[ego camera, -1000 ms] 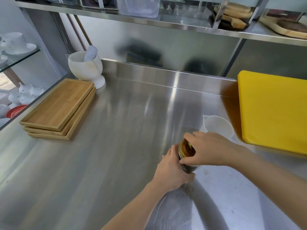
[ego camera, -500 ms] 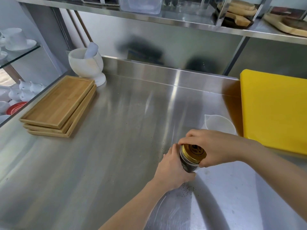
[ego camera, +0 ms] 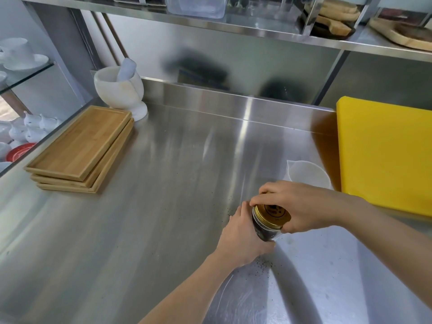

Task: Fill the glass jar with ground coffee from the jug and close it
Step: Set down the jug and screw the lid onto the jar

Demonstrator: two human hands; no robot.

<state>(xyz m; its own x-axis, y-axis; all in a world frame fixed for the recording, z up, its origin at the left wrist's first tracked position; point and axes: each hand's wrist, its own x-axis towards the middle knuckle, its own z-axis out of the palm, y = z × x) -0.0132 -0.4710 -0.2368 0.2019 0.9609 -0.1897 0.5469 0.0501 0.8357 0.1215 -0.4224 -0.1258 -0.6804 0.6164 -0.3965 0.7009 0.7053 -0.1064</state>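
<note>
Since a second ago, the right hand [ego camera: 301, 206] has turned on the gold lid [ego camera: 272, 212], so more of the lid's top and its dark printed emblem shows now. Seen from the head camera, the glass jar [ego camera: 265, 231] stands tilted toward the viewer on the steel counter [ego camera: 163, 206], right of centre, dark ground coffee filling it. Fingers and thumb of that hand curl closed around the lid's ribbed rim. Beside it, the left hand [ego camera: 243, 237] wraps the jar's left side, hiding most of the glass and the base. A white plastic jug [ego camera: 306, 174] sits just behind the right hand, its lower part covered; whether anything is left inside cannot be told. Dark specks dot the brushed metal near the jar. A thick yellow cutting board [ego camera: 383, 155] is cut off at the right edge.
</note>
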